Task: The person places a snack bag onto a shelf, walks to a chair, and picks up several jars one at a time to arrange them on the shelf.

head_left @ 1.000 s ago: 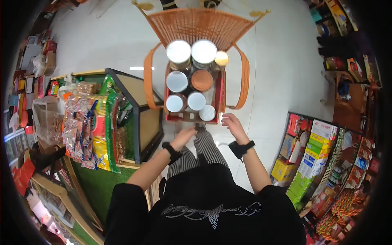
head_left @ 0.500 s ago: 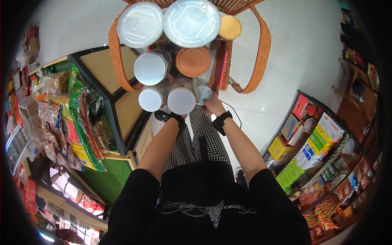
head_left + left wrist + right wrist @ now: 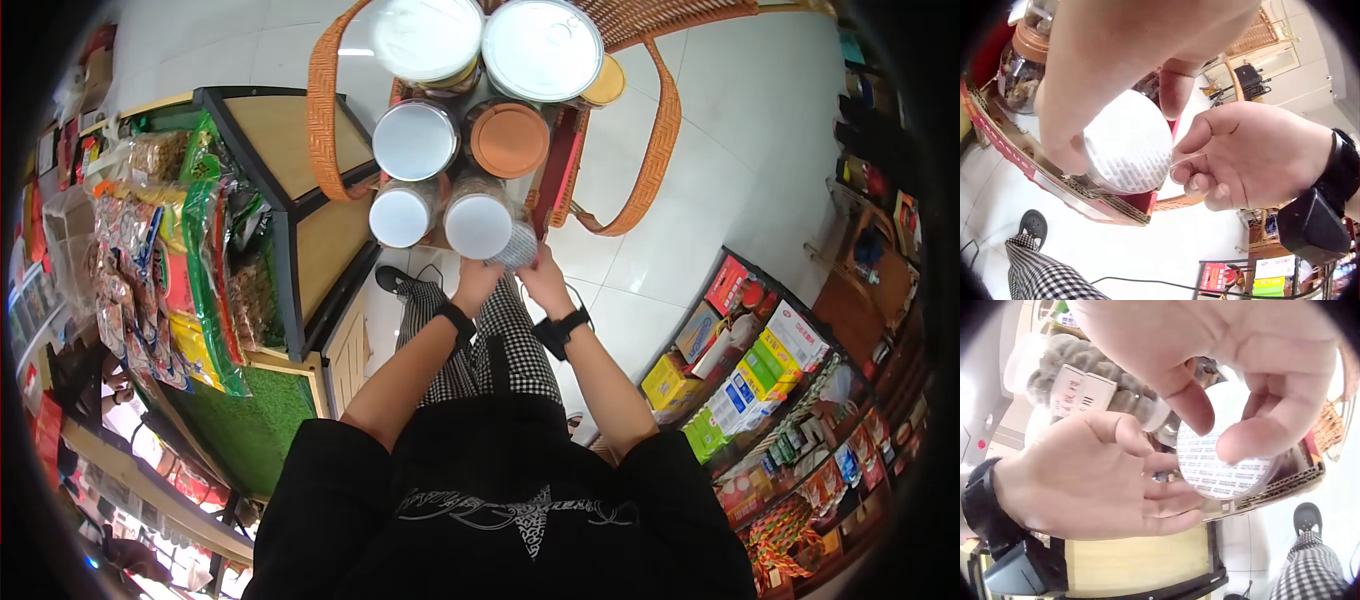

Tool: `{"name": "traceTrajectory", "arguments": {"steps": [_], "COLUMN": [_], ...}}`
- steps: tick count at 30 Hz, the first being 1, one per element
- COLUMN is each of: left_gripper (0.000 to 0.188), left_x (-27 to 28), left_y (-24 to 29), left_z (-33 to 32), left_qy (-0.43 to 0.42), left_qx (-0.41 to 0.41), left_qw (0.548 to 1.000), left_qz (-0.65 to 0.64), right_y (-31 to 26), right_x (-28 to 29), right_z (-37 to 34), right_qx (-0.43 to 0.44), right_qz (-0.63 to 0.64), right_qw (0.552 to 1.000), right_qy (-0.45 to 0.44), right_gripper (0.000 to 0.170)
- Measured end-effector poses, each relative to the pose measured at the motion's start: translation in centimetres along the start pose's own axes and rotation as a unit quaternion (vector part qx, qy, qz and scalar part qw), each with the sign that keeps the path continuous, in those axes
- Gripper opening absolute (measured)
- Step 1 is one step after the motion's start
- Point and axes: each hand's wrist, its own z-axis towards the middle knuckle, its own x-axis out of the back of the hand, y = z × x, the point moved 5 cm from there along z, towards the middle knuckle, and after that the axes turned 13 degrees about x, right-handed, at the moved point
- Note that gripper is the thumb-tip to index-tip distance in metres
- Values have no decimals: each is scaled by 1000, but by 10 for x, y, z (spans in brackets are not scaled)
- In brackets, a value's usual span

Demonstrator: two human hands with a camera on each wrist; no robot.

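Note:
At the near end of a box, my hands meet at a jar whose round white seal (image 3: 1132, 144) carries rows of small print. My right hand (image 3: 545, 283) pinches the edge of the seal with curled thumb and forefinger. The straight fingers of my left hand (image 3: 476, 287) touch the jar's side from the left, with the thumb apart from it. A white-topped jar (image 3: 478, 225) stands beside it, close to the left hand; in the right wrist view it bears a handwritten label (image 3: 1085, 394). A brown-lidded jar (image 3: 510, 140) stands behind.
More jars fill the box, among them a large white-lidded jar (image 3: 543, 50) and a gold-lidded one (image 3: 603, 82). Woven orange handles (image 3: 650, 150) rise at both sides. A display stand (image 3: 325, 225) with snack bags is at left; a shelf of boxed goods (image 3: 750, 380) is at right.
My hands have come from apart, short of the box, to the printed seal. The right hand arrived first, then the left moved right beside it. The jars now appear nearer in the head view.

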Motion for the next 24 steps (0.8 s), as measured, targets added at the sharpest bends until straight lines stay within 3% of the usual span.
{"name": "traceTrajectory", "arguments": {"steps": [1, 2, 3, 5, 6, 8, 9, 12, 18, 21, 24], "left_gripper": [50, 66, 66, 73, 73, 74, 74, 72, 75, 75, 76], "left_x": [4, 6, 9, 12, 18, 25, 33, 66, 164, 223, 277], "left_y": [-11, -4, 7, 31, 31, 31, 31, 30, 45, 49, 54], "left_z": [3, -11, -32, -78, -92, -114, -127, -165, -289, -349, -427], "left_qy": [32, 17, 21, 97, 104, 43, 51, 0, 96, 161, 212], "left_qx": [-71, -27, -38, -175, -188, -197, -215, -207, -280, -347, -417], "left_qw": [997, 998, 997, 959, 956, 963, 960, 976, 955, 920, 872], "left_qz": [21, 60, 57, 203, 198, 176, 170, 73, -26, -87, -148], "right_y": [-14, -31, -43, -41, -65, -65, -74, -109, -246, -327, -415], "right_x": [6, 14, 21, 17, 22, 10, 5, -4, -46, -82, -111], "right_z": [-15, -28, -41, -68, -82, -100, -107, -125, -165, -193, -236], "right_qx": [1, -22, -43, 35, 14, -16, -32, 43, 257, 342, 400], "right_qz": [39, 29, 18, 2, 110, 196, 238, 185, 124, 237, 243], "right_qw": [999, 999, 999, 998, 991, 976, 967, 978, 956, 909, 880], "right_qy": [25, 3, -19, 52, 81, 92, 89, 85, 65, 3, -86], "right_gripper": [58, 58, 58, 57, 57, 59, 59, 56, 59, 63, 64]}}
